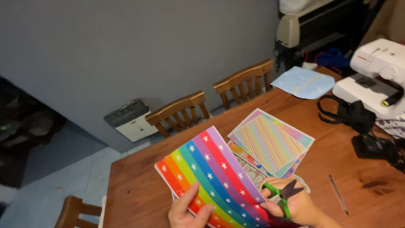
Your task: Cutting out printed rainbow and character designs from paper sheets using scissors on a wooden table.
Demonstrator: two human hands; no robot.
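Left hand (187,211) pinches the rainbow star-striped sheet (213,179) at the table's (139,190) near edge; right hand (291,204) grips green-handled scissors (282,193).

Glossy rainbow-striped paper sheet (213,179); green plastic-handled scissors (282,193) with dark metal blades; smooth varnished wooden surface (139,185); at two o'clock, shiny white plastic sewing machine (375,76).

Near edge: the left hand (185,211) and right hand (295,204) hold the rainbow-striped star-printed paper sheet (211,177) over the brown wooden table (139,185).
In right hand: green-handled scissors (282,194), at the sheet's right edge.
Behind sheet: a fanned stack of pastel striped paper sheets (272,141) on the table.
Right of hands: a thin metal rod (338,194).
Far right: a white sewing machine (375,76), a black strap bundle (350,114) before it.
Far edge: a pale blue cloth piece (303,82), two brown wooden chairs (211,101) to its left.
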